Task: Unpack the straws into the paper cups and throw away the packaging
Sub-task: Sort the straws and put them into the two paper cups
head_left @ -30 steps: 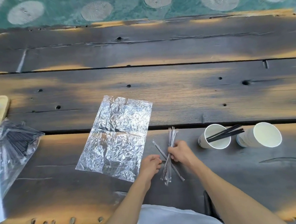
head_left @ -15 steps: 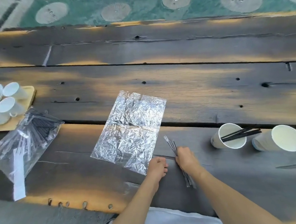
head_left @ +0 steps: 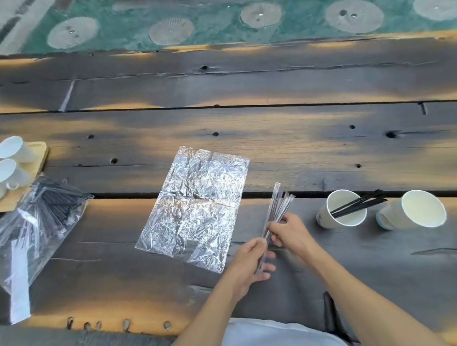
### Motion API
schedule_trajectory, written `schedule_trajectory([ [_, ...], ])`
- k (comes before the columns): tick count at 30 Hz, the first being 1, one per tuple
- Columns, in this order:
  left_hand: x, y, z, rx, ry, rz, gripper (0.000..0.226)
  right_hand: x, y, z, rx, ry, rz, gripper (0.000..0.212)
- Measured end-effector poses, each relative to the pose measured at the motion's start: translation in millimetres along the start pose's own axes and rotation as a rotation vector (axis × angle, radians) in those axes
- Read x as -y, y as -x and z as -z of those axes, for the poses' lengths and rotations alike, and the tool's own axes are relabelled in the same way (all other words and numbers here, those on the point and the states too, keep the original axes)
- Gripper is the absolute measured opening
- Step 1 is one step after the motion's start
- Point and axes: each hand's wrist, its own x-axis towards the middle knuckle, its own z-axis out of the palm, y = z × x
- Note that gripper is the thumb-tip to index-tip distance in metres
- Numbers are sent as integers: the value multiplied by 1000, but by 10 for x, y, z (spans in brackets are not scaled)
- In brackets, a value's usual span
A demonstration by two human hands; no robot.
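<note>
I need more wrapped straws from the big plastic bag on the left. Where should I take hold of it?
Grip the bag by its near, flat white strip end, coming from the table's near edge. The straws bunch at the far end, so that end is thin and pinchable.

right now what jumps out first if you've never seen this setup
The crinkled foil sheet shines at the middle of the dark plank table. Just right of it, both hands, left hand and right hand, hold a bundle of wrapped straws. Further right stand two paper cups: the near cup holds black straws, the far-right cup looks empty.
</note>
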Motion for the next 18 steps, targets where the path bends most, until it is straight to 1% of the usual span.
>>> schedule_trajectory([
  [3,-72,55,-128,55,36,-100,17,106,131,111,-6,-162,49,16],
  [5,-110,45,-180,84,45,-146,15,180,232,246,27,-203,79,13],
  [8,-180,43,-278,141,4,-183,19,270,397,525,100,-150,109,8],
  [10,-202,49,-414,195,-56,-196,27,298,520,739,108,-98,128,5],
  [12,-230,73,-576,244,-111,-196,37,288,644,945,58,-210,152,3],
  [14,-261,96,-784,305,-175,-188,31,249,793,1180,-13,-352,182,2],
  [16,-279,104,-976,353,-245,-170,30,188,943,1406,-42,-396,199,3],
  [18,-277,98,-1204,380,-301,-155,35,112,1088,1675,-52,-415,201,5],
])
